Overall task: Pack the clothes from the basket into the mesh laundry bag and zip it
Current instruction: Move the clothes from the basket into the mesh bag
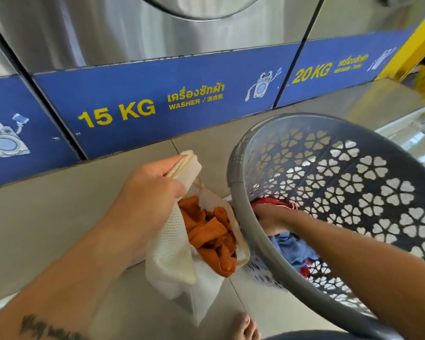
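Observation:
My left hand (149, 190) grips the upper edge of the white mesh laundry bag (168, 263) and holds its mouth open. An orange garment (210, 235) lies inside the bag. Right beside it stands the grey plastic basket (238, 192), tilted toward me. My right hand (271, 218) reaches down into the basket and closes on a red garment (277, 203). Blue clothes (296, 250) lie lower in the basket, partly hidden by my right forearm.
Steel washers with blue "15 KG" (115, 114) and "20 KG" panels line the far side. The floor is grey tile (59, 200). My bare foot (245, 327) shows at the bottom edge. A yellow frame (412, 45) stands at the far right.

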Tool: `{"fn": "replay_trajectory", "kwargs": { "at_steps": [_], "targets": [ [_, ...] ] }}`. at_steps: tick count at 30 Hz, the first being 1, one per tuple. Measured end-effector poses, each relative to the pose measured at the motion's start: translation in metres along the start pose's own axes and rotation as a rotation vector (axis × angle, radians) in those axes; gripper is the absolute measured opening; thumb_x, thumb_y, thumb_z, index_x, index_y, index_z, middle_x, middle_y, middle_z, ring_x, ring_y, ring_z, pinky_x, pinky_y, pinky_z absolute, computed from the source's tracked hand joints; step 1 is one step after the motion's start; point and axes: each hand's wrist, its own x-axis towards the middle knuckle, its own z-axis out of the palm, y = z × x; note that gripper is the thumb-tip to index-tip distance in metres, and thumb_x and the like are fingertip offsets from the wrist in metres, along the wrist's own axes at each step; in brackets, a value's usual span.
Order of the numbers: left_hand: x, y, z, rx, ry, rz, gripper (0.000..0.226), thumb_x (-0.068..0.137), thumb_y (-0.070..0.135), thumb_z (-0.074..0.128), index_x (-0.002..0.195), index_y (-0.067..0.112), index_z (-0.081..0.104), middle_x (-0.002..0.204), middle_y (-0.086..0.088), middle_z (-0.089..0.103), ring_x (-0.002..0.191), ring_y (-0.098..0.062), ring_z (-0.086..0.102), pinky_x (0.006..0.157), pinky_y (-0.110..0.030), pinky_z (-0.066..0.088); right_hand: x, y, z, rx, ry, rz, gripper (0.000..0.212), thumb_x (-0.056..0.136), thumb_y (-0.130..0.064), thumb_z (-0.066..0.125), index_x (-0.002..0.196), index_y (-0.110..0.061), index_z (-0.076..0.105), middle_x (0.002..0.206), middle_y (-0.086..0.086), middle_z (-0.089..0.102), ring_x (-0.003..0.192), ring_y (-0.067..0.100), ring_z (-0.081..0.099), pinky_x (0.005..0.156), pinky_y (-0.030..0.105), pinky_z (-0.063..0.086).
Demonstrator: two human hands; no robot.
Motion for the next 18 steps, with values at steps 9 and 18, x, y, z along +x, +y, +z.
{"fn": "replay_trajectory", "kwargs": {
  "at_steps": [9,18],
  "targets": [
    [-0.038,0.026,-0.01,-0.153,-0.008,0.046,0.057,0.065,0.024,0.064,0.118,0.043,0.07,0.112,0.005,0.074,0.1,-0.022,0.067,0.09,-0.042,0.053,-0.174,-0.051,-0.099,0.668,0.627,-0.212,0.021,0.076,-0.003,0.075,0.093,-0.015,0.072,0.085,0.008,0.076,0.084,0.02,0.072,0.075,0.03,0.059],
    [-0.062,0.036,-0.023,-0.416,-0.024,0.163,0.038,0.071,0.01,0.064,0.093,0.038,0.079,0.11,0.004,0.077,0.11,-0.024,0.069,0.1,-0.044,0.051,-0.214,-0.16,-0.023,0.462,0.919,-0.366,0.021,0.076,-0.02,0.073,0.091,-0.025,0.059,0.081,-0.013,0.066,0.074,0.007,0.061,0.065,0.018,0.048]
  ]
}}
